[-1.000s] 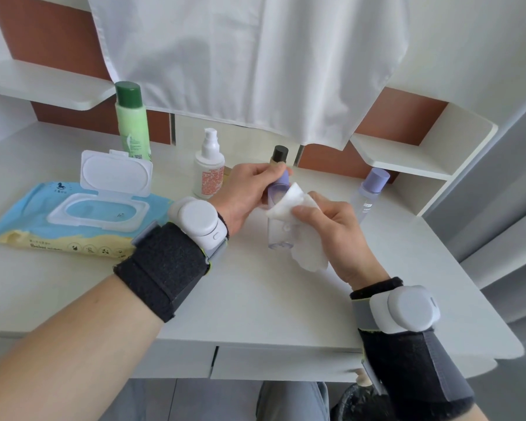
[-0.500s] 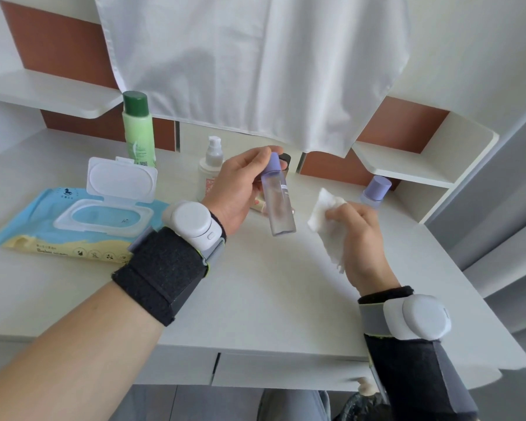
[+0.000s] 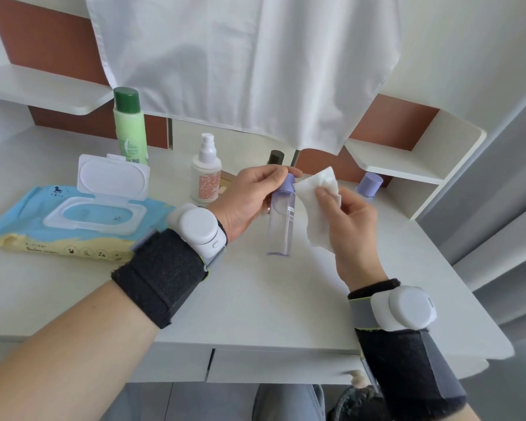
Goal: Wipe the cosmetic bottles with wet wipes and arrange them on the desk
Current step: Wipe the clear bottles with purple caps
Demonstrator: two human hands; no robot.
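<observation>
Head view: left hand holds clear bottle; right hand pinches wipe.

Wipes pack, approx. 9 o'clock of clear bottle: small horse logo w/ tiny chars top-left. Cursive line on yellow band, prob. "Baby wipes", blurred, w/ row of round icons beside it. Pump bottle, 11 o'clock: orange print, illegible. Green bottle, 10 o'clock: white print + QR-type square, illegible. Clear bottle: white strip label, unreadable.

Desk: wipes pack; green bottle; pump bottle; lilac-capped bottle
</observation>
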